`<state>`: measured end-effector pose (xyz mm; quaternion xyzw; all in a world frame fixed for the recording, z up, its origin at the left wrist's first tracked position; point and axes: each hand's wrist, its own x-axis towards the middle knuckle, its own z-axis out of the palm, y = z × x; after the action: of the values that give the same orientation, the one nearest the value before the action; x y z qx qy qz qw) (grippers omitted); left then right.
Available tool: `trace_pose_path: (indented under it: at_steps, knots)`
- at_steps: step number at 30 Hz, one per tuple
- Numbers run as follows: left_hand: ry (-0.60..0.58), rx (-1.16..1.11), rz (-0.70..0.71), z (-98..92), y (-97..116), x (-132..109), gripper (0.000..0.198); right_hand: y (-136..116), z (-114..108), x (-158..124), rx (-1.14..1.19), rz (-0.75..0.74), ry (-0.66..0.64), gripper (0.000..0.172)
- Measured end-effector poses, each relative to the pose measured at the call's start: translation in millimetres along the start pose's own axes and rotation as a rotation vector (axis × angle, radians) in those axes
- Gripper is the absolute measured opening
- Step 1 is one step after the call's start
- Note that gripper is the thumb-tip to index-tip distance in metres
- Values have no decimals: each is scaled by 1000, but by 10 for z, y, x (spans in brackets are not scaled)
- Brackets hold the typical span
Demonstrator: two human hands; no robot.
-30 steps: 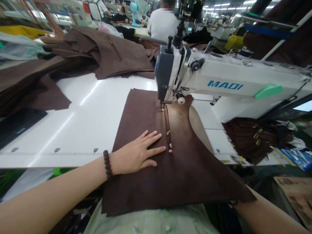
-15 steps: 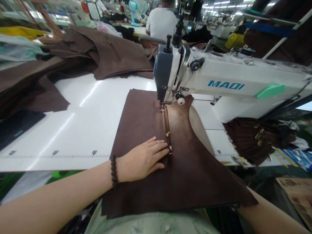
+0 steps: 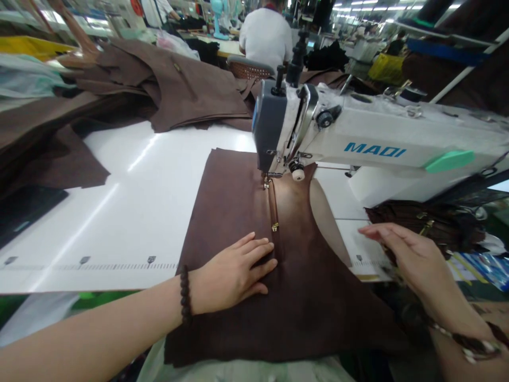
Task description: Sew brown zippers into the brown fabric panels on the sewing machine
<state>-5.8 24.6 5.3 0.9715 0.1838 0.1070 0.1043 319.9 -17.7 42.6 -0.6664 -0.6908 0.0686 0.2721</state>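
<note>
A dark brown leather-like panel [image 3: 310,307] lies under the needle area of a sewing machine [image 3: 382,154] and reaches my lap. A zipper [image 3: 272,207] with a brass-coloured pull runs down its middle from the presser foot [image 3: 266,183]. My left hand [image 3: 234,270] rests flat on the panel, fingers spread, fingertips by the lower end of the zipper. Off the panel's right edge hovers my right hand [image 3: 409,260], fingers loosely bent and pointing left, with nothing visible in them. Close beyond it sits a bundle of brown zipper pieces [image 3: 433,223].
Stacked brown panels [image 3: 199,90] cover the back left of the white table [image 3: 135,212]. A black flat object [image 3: 32,212] lies at the left. A person in a white shirt [image 3: 265,37] sits farther back, facing away. Blue plastic packaging [image 3: 491,268] is at the right.
My right hand has come out from beneath the panel's lower right corner and risen beside the bundle. My left hand stays on the panel. The camera view has shifted slightly.
</note>
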Motion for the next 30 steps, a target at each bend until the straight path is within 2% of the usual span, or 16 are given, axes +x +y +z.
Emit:
trace_pose_path:
  at_steps: [2, 3, 5, 6, 9, 11, 16, 30]
  knots:
    - [9, -2, 4, 5, 3, 3, 40, -278, 70, 62, 6, -130, -38, 26]
    - [15, -1, 3, 7, 3, 6, 40, -433, 153, 83, 6, -244, -78, 29]
    - [21, 0, 2, 4, 4, 12, 40, -695, 389, 109, -62, -439, -236, 40]
    - [20, -1, -3, 1, 4, 14, 40, -776, 523, 116, -104, -502, -265, 42]
    - [9, -10, -13, -13, 8, 18, 41, -806, 847, 122, -187, -564, -325, 43]
    - [3, -10, -16, -17, 19, 24, 41, -723, 935, 126, -201, -568, -349, 42]
    - [16, 18, -44, 14, 77, 73, 43, -604, 875, 168, -189, -585, -377, 42]
    - [11, 22, -59, 5, 40, 97, 39, -655, 876, 225, -204, -560, -399, 44]
